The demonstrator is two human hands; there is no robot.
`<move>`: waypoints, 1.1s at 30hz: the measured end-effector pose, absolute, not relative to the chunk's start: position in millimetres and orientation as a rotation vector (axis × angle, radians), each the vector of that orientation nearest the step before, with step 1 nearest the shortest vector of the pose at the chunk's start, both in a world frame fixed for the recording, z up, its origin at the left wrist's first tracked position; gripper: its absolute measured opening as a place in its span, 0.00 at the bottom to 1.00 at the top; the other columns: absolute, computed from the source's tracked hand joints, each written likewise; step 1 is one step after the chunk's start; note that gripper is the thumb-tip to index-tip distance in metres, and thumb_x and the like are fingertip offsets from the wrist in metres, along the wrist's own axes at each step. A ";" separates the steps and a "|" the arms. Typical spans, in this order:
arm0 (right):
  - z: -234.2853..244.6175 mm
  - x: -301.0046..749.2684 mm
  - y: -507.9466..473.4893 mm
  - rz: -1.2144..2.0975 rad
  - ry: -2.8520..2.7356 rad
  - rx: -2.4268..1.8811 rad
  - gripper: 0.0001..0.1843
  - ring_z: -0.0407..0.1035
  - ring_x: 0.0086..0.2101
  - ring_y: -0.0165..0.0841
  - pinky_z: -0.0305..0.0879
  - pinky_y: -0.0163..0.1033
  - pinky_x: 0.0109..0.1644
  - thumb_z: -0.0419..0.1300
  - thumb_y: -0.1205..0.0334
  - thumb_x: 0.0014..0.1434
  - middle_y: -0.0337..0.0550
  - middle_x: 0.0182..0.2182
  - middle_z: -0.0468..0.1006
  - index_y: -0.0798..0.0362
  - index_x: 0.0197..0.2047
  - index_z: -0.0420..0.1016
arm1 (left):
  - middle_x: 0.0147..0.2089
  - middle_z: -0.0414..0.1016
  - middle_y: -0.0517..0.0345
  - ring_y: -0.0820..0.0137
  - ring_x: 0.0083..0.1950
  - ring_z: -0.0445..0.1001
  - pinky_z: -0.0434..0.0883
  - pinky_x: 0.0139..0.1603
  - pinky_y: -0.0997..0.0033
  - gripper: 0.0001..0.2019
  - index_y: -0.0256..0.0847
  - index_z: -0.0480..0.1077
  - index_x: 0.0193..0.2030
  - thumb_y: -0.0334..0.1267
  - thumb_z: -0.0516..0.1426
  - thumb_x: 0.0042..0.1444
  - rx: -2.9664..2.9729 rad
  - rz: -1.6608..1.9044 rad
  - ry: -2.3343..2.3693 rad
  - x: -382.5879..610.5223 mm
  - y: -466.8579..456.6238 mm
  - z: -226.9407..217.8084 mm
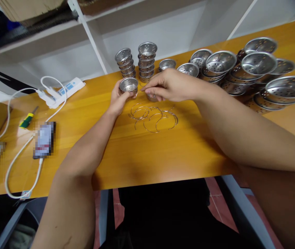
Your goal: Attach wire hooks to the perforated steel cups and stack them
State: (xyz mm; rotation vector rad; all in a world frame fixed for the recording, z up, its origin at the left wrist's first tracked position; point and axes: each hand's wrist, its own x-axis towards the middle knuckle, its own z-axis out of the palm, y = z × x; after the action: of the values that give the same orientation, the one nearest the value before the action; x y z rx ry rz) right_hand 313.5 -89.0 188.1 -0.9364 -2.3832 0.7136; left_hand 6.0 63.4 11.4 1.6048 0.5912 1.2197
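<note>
My left hand (pixel 119 98) is wrapped round a small perforated metal cup (pixel 128 85), its open mouth facing up. Just right of it, my right hand (pixel 164 84) pinches a thin curved wire (pixel 142 89) between thumb and fingertips, close to the cup's side. Whether the wire touches the cup I cannot tell. Nearer to me, several bent wire pieces (pixel 160 116) lie in a loose tangle on the table. Behind my hands stand two stacks of similar cups, a left stack (pixel 125 62) and a right stack (pixel 146 60). Something metallic under my right fingers is partly hidden.
Stacked metal strainer cups (pixel 256 67) crowd the right of the wooden table (pixel 142 162). Leftward lie a power strip (pixel 66 91) with white cables, a green-yellow screwdriver (pixel 27 119) and a blurred phone (pixel 44 140). White shelving (pixel 87 38) rises along the back edge.
</note>
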 end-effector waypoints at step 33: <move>195.2 342.2 -79.4 0.823 -2.234 -1.095 0.15 0.74 0.38 0.39 0.71 0.52 0.50 0.84 0.49 0.74 0.47 0.36 0.88 0.49 0.47 0.91 | 0.74 0.86 0.49 0.38 0.88 0.79 0.71 0.96 0.26 0.55 0.54 0.83 0.73 0.70 0.93 0.42 1.709 1.159 0.509 38.2 21.0 56.9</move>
State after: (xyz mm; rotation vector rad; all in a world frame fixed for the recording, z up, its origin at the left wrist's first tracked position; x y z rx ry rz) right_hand 342.2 -79.4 195.2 -1.0953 -2.2344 0.8230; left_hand 38.2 21.0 56.9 1.7085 0.5092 1.1587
